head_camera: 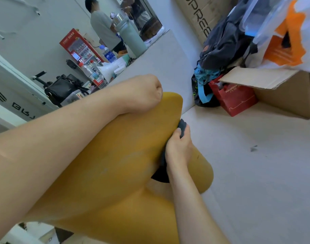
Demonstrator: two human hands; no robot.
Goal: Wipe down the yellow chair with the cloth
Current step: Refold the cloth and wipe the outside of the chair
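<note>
Head view: wiping is under way along the chair's side edge.
Right hand (178, 148) pinches the dark cloth (183, 125) between thumb and fingers and presses it to the edge of the yellow chair (115, 155). The left hand (143, 94), up and to the left of it, curls over the chair's top rim, apparently steadying it. Pale smudges show on the broad face left of the right hand, so much of the surface likely awaits the cloth.
</note>
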